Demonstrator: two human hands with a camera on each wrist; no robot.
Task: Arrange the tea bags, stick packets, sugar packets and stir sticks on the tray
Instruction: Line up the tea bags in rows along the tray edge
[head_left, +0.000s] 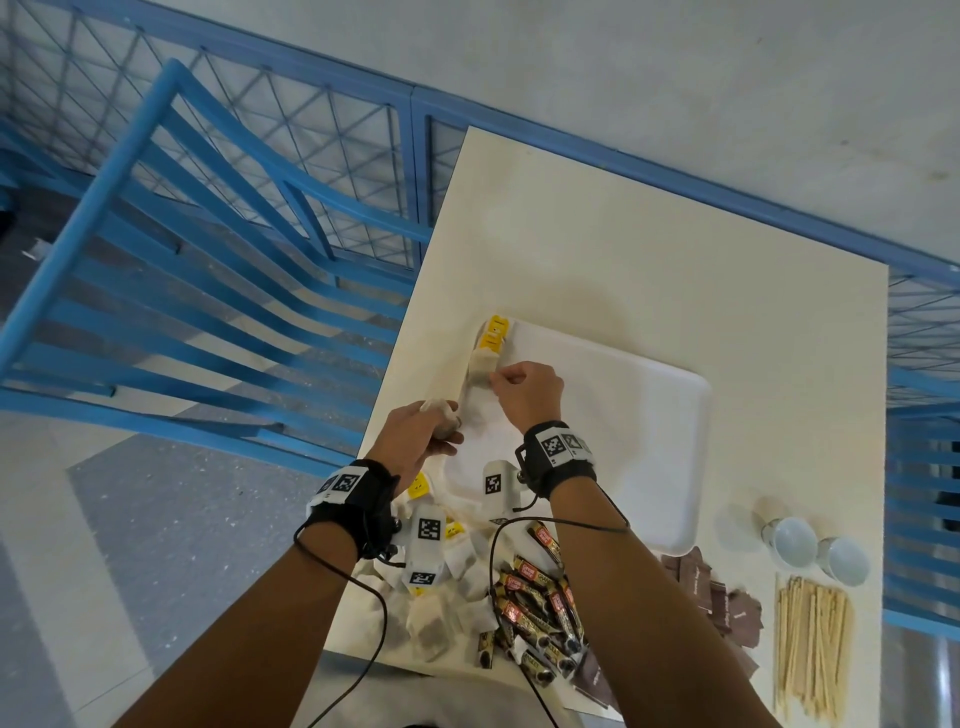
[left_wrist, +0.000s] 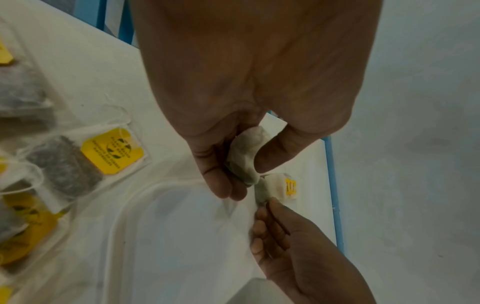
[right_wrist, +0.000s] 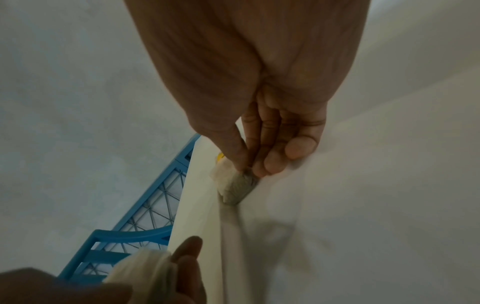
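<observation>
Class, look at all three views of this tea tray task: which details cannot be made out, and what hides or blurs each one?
- Print on the brown sugar packets: head view, too small.
- How many tea bags the left hand holds: fingers cover them in every view.
- Loose tea bag pile: head view, partly behind the left wrist camera.
- Tag text on the tea bag row: too small, blurred in the wrist views.

Yellow-tagged tea bags (head_left: 487, 353) line the white tray's (head_left: 649, 415) left rim.
</observation>
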